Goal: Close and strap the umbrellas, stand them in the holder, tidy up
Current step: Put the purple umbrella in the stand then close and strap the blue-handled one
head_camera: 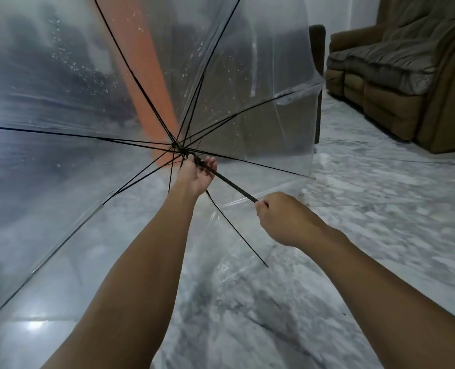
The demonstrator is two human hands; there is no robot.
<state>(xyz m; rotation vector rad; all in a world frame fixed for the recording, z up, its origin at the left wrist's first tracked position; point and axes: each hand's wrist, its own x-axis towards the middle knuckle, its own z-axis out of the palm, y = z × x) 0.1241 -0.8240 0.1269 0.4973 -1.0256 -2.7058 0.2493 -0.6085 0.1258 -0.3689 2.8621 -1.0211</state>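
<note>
While clear plastic umbrella (88, 89) gapes, both grips clasp thin black shaft (229, 182).

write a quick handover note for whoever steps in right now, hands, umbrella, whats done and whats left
Left hand: up at the runner near the rib hub, fingers loosely around the shaft.
Right hand: fist shut on the lower end of the shaft.
Clear umbrella: fully open, wet with droplets, held tilted above the marble floor; brown sofa to the right.
Done: nothing that shows yet.
Left: collapse this canopy, strap it, stand it in the holder (not in view), likewise any other umbrellas, tidy up.
</note>
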